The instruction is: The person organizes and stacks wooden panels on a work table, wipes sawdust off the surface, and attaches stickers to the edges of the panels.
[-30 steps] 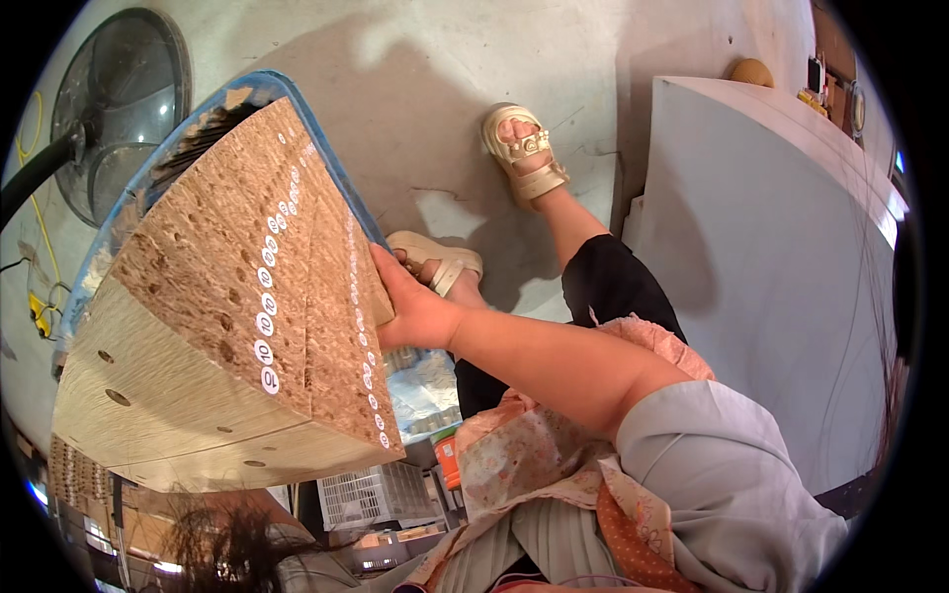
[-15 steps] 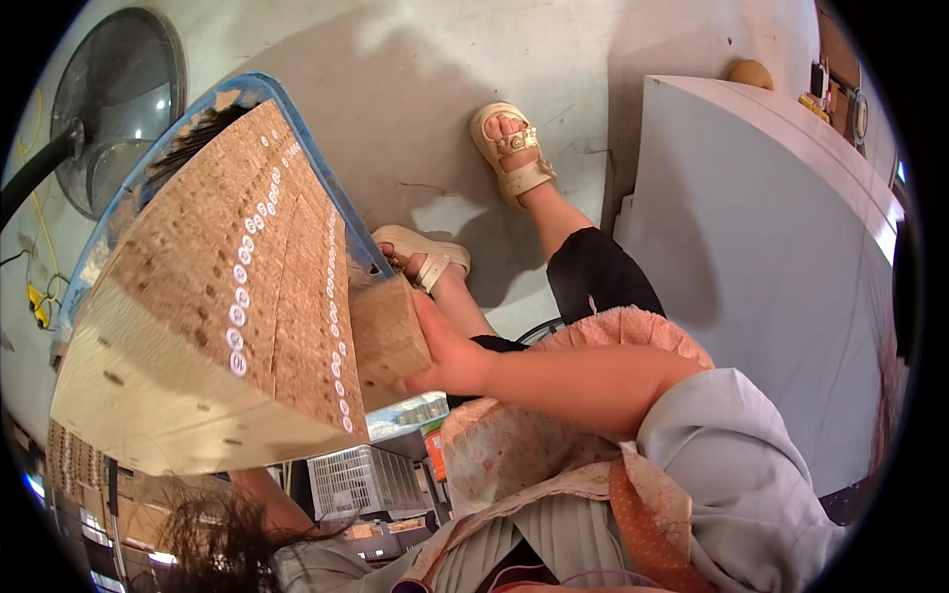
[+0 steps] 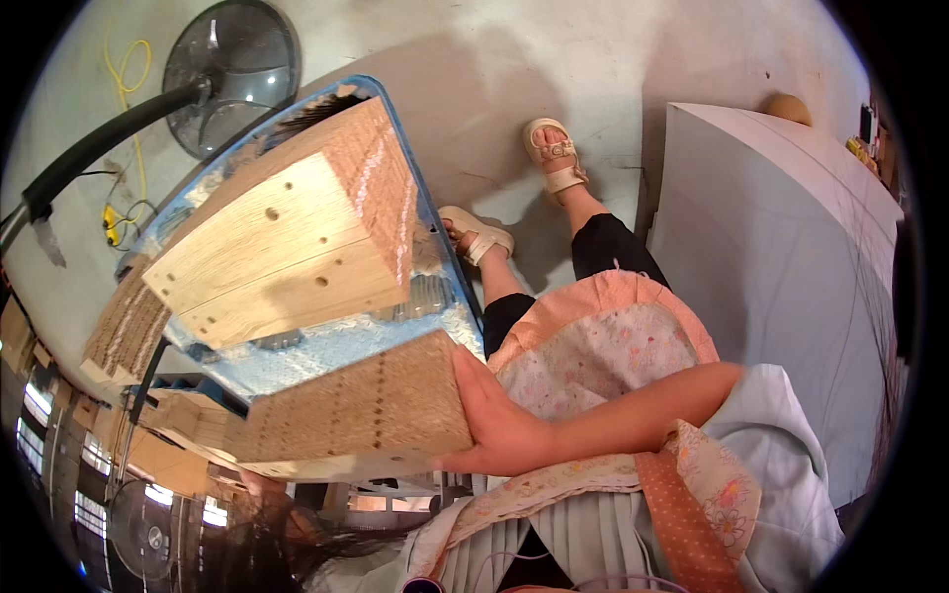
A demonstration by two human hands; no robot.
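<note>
Between my two hands is a stack of wooden boards, its brown chipboard edges dotted with rows of small dark holes. My right hand grips its right end, thumb and fingers spread around the corner. At the far left end, part of my left hand shows under the stack; the rest is hidden by the boards and hair. Beyond the held stack, a larger stack of pale drilled boards with white round stickers along its edges rests on a worn blue platform.
A black pedestal fan stands at the far left beside a yellow cord. More stacked boards are at the left. A large white panel-sided block stands on my right. My sandalled feet are beside the platform.
The held stack has come away from beside the larger one and toward my body. The larger stack now shows its pale drilled face. My view has shifted.
</note>
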